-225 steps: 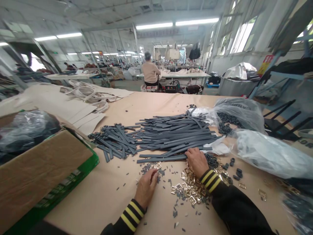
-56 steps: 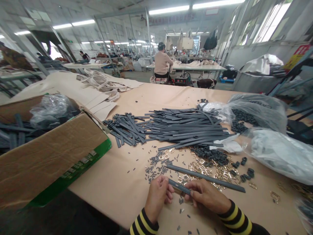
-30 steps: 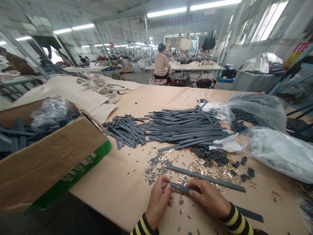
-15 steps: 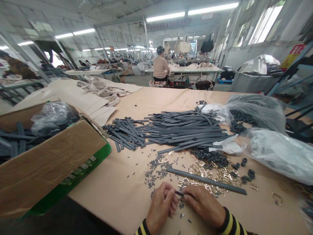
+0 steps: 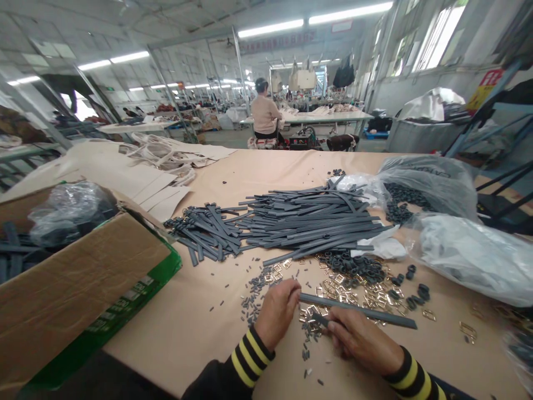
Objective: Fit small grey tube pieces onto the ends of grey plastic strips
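Observation:
My left hand (image 5: 278, 312) is raised over the table, fingers pinched together, and covers the near-left end of a long dark grey strap (image 5: 358, 310). Whether its fingertips hold that strap or something small is hidden. My right hand (image 5: 360, 338) grips another dark strap (image 5: 320, 320), whose tip sticks out past the thumb and forefinger toward the left. Around both hands lie gold rectangular rings (image 5: 341, 289) and small dark cut pieces (image 5: 252, 303). Black loops (image 5: 353, 268) are heaped just behind the rings.
A large pile of dark straps (image 5: 308, 222) spans the table's middle, with buckled straps (image 5: 208, 228) beside it. A cardboard box (image 5: 95, 278) stands at left, near cream fabric sheets (image 5: 108, 172). Plastic bags (image 5: 470, 255) lie at right. Farther off, a person (image 5: 265, 115) sits at another table.
My left hand has come away from the strap in my right hand and moved up and forward to the long strap's end. My right hand keeps its strap. The view has shifted slightly.

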A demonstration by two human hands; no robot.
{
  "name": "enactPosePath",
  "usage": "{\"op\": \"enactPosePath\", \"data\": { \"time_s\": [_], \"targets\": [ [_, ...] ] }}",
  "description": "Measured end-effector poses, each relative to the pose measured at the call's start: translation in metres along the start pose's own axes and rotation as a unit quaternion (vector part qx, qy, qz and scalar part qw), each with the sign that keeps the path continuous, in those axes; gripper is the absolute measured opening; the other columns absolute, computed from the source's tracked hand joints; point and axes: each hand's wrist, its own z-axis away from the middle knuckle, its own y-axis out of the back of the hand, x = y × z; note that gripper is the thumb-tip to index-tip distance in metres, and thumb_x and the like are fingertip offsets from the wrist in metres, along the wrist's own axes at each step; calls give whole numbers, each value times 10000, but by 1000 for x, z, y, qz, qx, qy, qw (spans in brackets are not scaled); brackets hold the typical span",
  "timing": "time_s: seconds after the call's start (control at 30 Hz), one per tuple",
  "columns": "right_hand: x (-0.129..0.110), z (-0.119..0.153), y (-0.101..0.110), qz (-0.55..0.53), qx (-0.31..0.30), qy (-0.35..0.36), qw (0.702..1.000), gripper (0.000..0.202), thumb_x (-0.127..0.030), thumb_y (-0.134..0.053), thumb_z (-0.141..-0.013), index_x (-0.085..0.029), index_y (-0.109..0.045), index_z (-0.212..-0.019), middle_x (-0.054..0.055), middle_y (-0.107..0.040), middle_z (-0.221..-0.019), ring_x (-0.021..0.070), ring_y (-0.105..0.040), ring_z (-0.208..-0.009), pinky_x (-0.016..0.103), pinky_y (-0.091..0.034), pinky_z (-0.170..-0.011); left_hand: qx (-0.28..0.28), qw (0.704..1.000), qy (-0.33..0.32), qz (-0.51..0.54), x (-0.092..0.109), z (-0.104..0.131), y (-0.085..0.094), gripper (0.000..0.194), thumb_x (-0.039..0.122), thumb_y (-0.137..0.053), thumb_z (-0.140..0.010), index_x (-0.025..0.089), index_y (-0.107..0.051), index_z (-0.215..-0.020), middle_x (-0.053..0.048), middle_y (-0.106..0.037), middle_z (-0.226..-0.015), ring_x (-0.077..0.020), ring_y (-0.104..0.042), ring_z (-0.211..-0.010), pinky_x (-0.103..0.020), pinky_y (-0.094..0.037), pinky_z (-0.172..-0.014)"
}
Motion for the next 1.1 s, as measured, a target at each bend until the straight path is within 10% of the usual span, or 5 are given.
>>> {"op": "enactPosePath", "data": {
  "time_s": [0.17,0.5,0.8,1.0,1.1],
  "targets": [
    [15,7,30,-40,103,-42,993,254,-291,-330,-846,-200,-466,-653,-29,-567,-572,116,-505,-509,237,-375,-529,-13,996,-55,-64,5,-40,-9,204,182,-367,-820,169,-565,-777,-43,-572,-758,-153,-513,-728,-257,-389,-686],
    [39,15,57,-48,249,-122,959,247,-352,-345,-819,-216,-457,-646,-33,-517,-537,132,-462,-461,252,-353,-476,-126,982,-78,-115,42,-58,-100,147,126,-389,-786,159,-527,-821,-68,-499,-895,-190,-444,-875,-303,-385,-741],
    [28,10,42,-39,222,-80,971,288,-324,-355,-840,-210,-426,-585,-49,-516,-506,128,-492,-508,246,-347,-525,-136,986,21,89,26,-54,-74,127,227,-411,-795,140,-502,-781,-22,-556,-703,-128,-531,-667,-249,-432,-626],
    [10,3,29,-125,165,-49,977,286,-346,-354,-844,-200,-431,-611,-66,-441,-467,106,-442,-455,222,-335,-479,-97,808,188,550,20,-18,-51,184,229,-628,-693,121,-515,-791,-6,-566,-728,-76,-539,-660,-197,-426,-664],
    [6,-1,20,-106,151,-31,982,279,-342,-366,-837,-191,-436,-613,-55,-442,-506,108,-434,-493,223,-325,-494,-66,785,192,585,22,-8,-46,156,232,-628,-707,106,-557,-766,-20,-577,-741,-70,-532,-659,-192,-420,-663]
  ]
}}
